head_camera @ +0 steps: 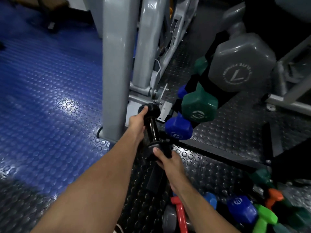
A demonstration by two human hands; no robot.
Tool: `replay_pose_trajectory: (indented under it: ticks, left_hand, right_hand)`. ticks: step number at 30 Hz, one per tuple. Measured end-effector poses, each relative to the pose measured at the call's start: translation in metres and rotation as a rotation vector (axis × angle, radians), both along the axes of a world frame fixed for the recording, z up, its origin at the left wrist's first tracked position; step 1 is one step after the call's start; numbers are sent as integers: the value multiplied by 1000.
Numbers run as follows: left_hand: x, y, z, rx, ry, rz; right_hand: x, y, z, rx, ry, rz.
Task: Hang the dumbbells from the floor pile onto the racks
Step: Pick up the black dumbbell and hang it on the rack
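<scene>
I hold the glossy black round-headed dumbbell (152, 130) off the floor in both hands: my left hand (137, 122) wraps its far head, my right hand (165, 159) grips the near head from below. It hangs just left of the black tiered rack (208, 47), beside the blue hex dumbbell (178, 128) and green hex dumbbell (199, 103) already hung there. I judge this the carrying step; next I need a free slot and must swing it rightward, level, without knocking those

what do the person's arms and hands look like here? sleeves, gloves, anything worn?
Both forearms are bare right up to the frame edge: no sleeves in view. The left hand and right hand wear no gloves. No watch, band or ring shows on either wrist or the visible fingers. No markings or straps.
</scene>
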State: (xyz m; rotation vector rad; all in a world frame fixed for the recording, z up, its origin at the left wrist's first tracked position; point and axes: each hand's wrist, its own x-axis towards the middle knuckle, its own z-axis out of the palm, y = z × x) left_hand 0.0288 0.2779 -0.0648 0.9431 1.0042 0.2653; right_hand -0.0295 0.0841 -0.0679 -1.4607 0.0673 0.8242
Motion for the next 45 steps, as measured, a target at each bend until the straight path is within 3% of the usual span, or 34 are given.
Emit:
replay_pose_trajectory:
  ticks: [9,18,21,28,38,42,45]
  left_hand:
    - [55,-7,-2,25,13,-176]
    - [70,-6,-16,60,-28,-309]
    - [69,-5,-15,85,-30,-417]
    - [70,-9,5,130,25,-570]
    - [59,-30,14,155,-25,-476]
    - [39,-36,4,135,-22,-394]
    - [21,-48,3,97,-6,-318]
  right_hand:
    - [40,16,-10,34,30,-106]
    - [58,17,-32,139,299,-324]
    - [55,14,-40,294,467,-375]
    - [43,17,-48,478,602,-462]
    - [59,-1,-41,125,526,-309]
    - [53,-24,-25,-162,309,-104]
    - [44,-49,-11,-262,162,17]
